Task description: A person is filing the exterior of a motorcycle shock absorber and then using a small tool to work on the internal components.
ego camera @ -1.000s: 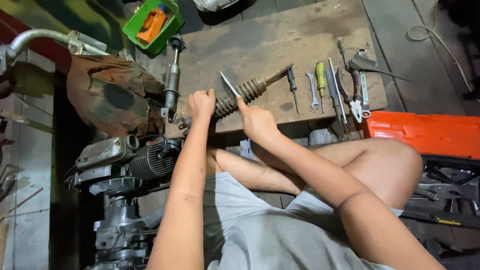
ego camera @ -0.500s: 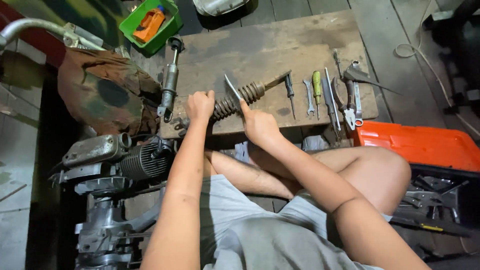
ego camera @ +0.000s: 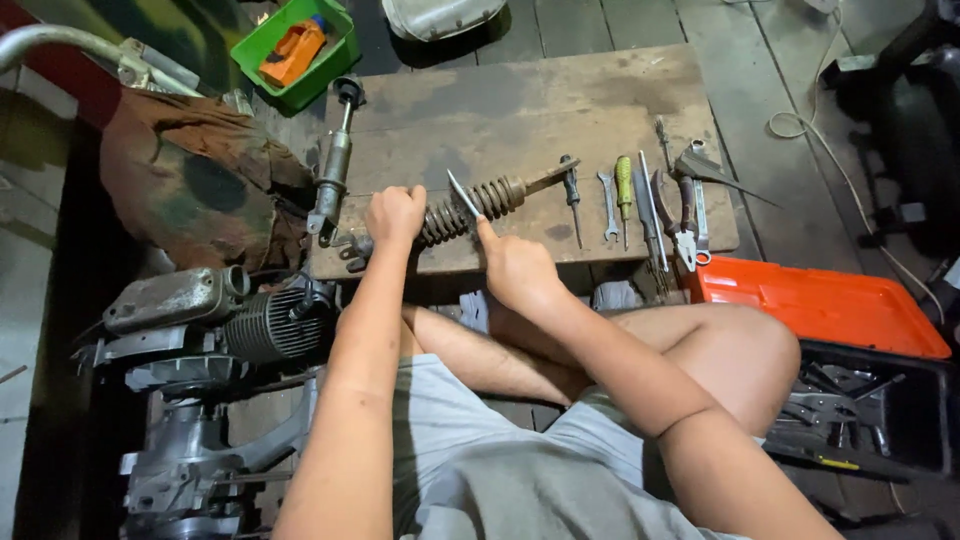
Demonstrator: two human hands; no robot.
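- My left hand [ego camera: 396,213] clenched the near end of the spring [ego camera: 470,208], which lay across the tabletop [ego camera: 520,100].
- My right hand [ego camera: 515,268] gripped a thin blade [ego camera: 462,194] laid against the coils.
- Tools [ego camera: 640,200] lay just right of it.

R hand [ego camera: 520,272] slid back — forefinger now extended (by spring [ego camera: 468,212]).
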